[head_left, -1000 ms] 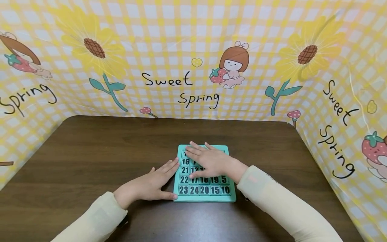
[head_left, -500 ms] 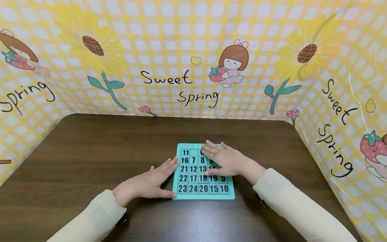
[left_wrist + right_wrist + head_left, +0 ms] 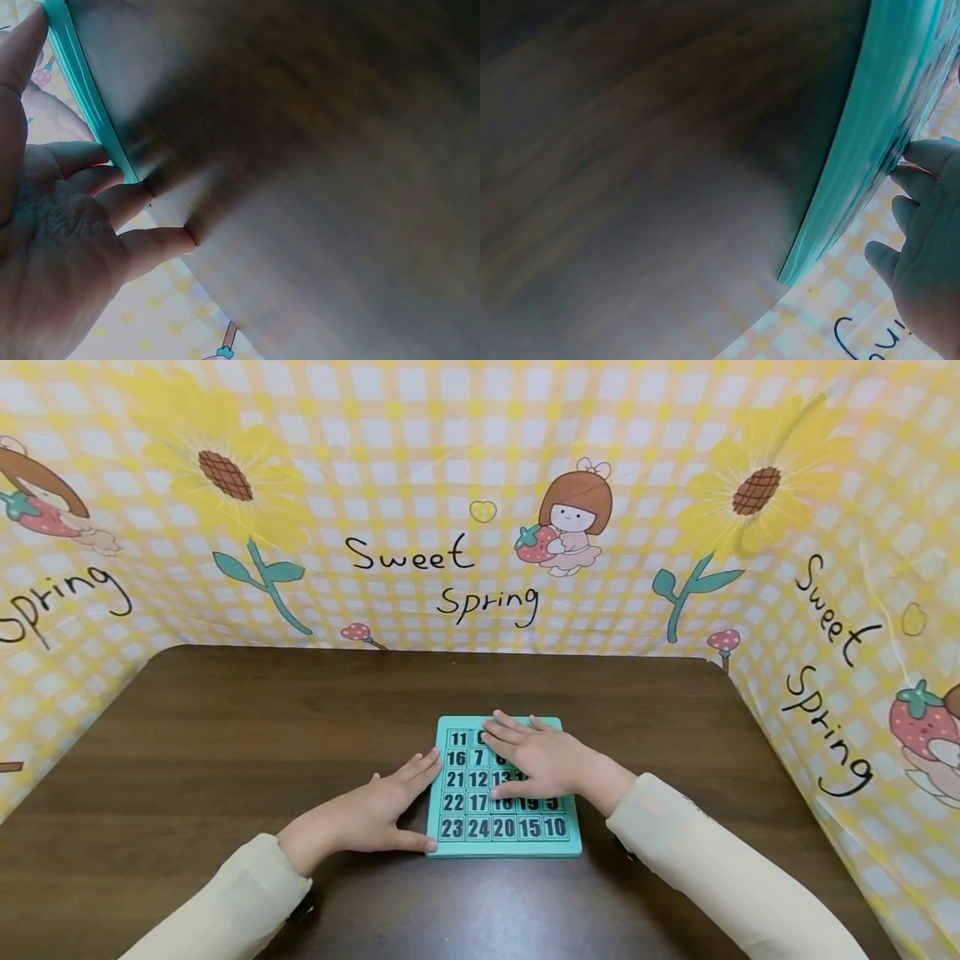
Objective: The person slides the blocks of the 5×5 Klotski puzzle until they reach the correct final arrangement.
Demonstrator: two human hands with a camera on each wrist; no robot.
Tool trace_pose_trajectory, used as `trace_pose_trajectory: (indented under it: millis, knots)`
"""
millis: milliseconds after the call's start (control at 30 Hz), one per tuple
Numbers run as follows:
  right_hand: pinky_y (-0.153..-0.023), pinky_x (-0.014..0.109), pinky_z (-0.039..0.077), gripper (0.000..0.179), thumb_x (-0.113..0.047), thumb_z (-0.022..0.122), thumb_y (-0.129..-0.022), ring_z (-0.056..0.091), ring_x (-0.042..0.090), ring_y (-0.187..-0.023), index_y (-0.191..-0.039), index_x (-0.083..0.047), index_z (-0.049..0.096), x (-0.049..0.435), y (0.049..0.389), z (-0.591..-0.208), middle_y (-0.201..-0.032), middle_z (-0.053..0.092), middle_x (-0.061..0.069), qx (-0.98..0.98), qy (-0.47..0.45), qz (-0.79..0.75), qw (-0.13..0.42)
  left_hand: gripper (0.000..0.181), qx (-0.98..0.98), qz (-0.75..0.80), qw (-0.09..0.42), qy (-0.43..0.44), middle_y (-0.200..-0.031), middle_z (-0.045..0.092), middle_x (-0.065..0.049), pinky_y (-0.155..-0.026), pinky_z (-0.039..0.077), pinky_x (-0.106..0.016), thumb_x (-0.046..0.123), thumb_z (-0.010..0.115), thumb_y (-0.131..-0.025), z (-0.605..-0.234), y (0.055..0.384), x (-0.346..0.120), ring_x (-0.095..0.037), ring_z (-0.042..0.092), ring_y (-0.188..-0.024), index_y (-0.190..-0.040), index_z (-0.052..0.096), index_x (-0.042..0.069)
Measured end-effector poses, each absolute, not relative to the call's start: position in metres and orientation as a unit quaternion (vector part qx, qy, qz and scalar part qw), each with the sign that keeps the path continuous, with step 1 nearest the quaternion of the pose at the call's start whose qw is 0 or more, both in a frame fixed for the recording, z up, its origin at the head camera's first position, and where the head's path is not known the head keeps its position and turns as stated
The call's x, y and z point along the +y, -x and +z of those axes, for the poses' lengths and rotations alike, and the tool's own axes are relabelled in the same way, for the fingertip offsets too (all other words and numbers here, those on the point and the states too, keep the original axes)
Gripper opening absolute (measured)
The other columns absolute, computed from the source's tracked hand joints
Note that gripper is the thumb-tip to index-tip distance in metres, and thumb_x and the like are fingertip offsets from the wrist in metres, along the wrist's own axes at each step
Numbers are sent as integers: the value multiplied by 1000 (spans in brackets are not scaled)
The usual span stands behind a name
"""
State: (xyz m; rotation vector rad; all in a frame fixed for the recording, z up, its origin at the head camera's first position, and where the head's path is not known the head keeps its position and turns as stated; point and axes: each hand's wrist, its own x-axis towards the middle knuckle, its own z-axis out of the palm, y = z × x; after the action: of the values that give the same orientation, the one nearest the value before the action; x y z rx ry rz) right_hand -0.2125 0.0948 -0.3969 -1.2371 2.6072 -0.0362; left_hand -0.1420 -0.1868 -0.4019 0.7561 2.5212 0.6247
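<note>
Number board (image 3: 504, 849) lies flat on the desk (image 3: 300, 718), straight ahead of you, between your hands. Clock below is centred on the board, 12 at the far edge.

Left hand (image 3: 367, 814): released, fingers stretched out, nothing gripped. Fingertips touch the edge near 10 o'clock, thumb near 8. Good brace; press just firmly enough against that edge that the board doesn't skid toward 9 when you push tiles that way.

Right hand (image 3: 547, 764): also released, fingers extended over the board, no grasp. It comes in from about 4 o'clock, fingers aimed at roughly 11, fingertips at the top row just beside tile 11 (image 3: 459, 739). Which fingertips actually bear on a tile, you can't tell from here.

Step in hand looks like sliding tiles in the top row. Use one fingertip, light downward pressure, and drag straight along 3–9 or 12–6; a diagonal pull will likely jam the tile against its neighbours. Lift your right thumb off the middle, or it may nudge a tile there.

Your palm hides much of the 1-to-3 side, and no gap shows now. Swing the wrist out toward 4 o'clock to check before pushing. Bottom row, 23 to 10, reads fully; leave it alone.
</note>
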Motion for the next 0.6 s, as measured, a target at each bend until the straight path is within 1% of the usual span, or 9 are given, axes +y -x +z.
trace_pose_trajectory:
  millis: [133,233,433,600]
  knots:
    - [-122,57,16,88,-71,39,-95,0,20,-157,-160,-15,18,93,215,-398,-169,10,2,896,424,-9,133,103,910,226,214,-274,-169,5,-7,-103,19,-82,55,72,-86,-404,143,-185,-36,8,-155,-160,17,8]
    - [-122,57,16,89,-71,40,-95,-1,19,-157,-160,-15,19,96,217,-399,-169,10,1,899,417,-12,135,103,909,228,211,-277,-169,5,-7,-103,19,-81,56,71,-86,-404,143,-185,-35,8,-155,-160,17,8]
    - [-121,59,17,87,-68,44,-95,4,23,-157,-159,-13,22,119,216,-398,-168,14,4,904,409,-25,120,104,911,227,211,-272,-169,4,-7,-104,19,-81,55,72,-85,-404,141,-186,-35,8,-155,-160,17,8]
    - [-119,62,18,86,-65,48,-96,6,26,-156,-158,-10,26,140,210,-392,-167,18,7,911,395,-40,111,104,912,227,210,-272,-169,4,-6,-104,18,-81,54,72,-85,-401,141,-187,-35,8,-155,-160,16,8]
